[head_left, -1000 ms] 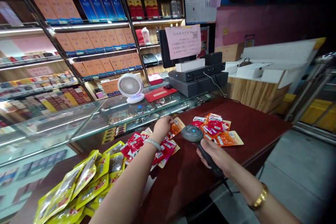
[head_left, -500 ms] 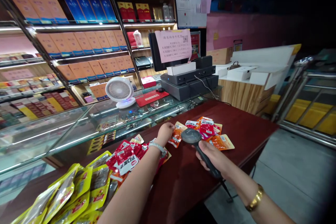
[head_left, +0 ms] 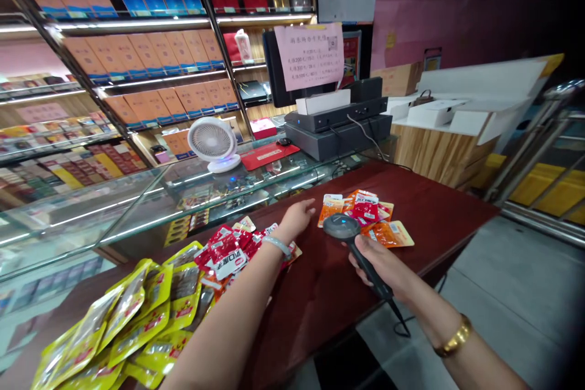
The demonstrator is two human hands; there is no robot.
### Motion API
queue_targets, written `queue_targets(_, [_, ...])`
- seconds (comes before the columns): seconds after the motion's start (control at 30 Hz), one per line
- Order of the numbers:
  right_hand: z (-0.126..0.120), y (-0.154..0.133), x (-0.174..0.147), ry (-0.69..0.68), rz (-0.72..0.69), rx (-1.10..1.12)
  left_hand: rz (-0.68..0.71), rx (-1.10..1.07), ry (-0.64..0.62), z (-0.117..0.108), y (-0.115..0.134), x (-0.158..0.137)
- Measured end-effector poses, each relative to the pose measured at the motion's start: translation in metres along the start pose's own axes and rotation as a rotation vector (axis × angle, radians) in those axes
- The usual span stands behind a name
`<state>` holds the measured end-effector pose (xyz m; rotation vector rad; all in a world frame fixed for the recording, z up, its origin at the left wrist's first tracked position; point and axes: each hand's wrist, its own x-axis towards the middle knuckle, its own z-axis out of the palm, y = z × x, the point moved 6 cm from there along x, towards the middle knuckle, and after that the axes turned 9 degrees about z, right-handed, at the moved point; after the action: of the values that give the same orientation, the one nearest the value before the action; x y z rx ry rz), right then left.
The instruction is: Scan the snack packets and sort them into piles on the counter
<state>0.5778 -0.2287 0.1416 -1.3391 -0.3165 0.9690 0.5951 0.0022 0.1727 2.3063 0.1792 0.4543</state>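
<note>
Just past six o'clock, we see a pale, smooth bangle on the bare left arm, behind the left hand. Toward four o'clock, we spot a shiny, gold-coloured bracelet encircling the bare right arm.

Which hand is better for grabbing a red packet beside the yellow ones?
Probably the left hand: it looks empty and is nearer those red packets, while the right hand grips the scanner.

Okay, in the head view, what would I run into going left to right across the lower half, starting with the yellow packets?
Yellow packets → pile of mostly red packets → left hand → scanner held in the right hand → gold bracelet on the right wrist.
</note>
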Motion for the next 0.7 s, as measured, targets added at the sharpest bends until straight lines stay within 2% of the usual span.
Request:
queue_targets(0.07, [0.005, 0.004, -0.004, -0.027, 0.008, 0.002, -0.021, 0.139, -0.006, -0.029, -0.007, -0.014])
queue_targets(0.13, [0.010, 0.009, -0.008, -0.050, 0.017, 0.004, -0.044, 0.365, -0.056, -0.055, -0.013, -0.030])
queue_targets(0.23, [0.017, 0.019, -0.014, -0.078, 0.049, 0.007, -0.089, 0.608, -0.166, -0.079, -0.020, -0.056])
queue_targets(0.4, [0.027, 0.031, -0.023, -0.087, 0.104, -0.029, -0.038, 0.800, -0.398, -0.073, -0.019, -0.090])
queue_targets(0.53, [0.036, 0.032, -0.027, -0.113, 0.093, -0.066, -0.061, 0.936, -0.422, -0.070, -0.010, -0.104])
queue_targets(0.7, [0.050, 0.033, -0.028, -0.165, 0.077, -0.089, -0.073, 0.966, -0.433, -0.070, -0.009, -0.111])
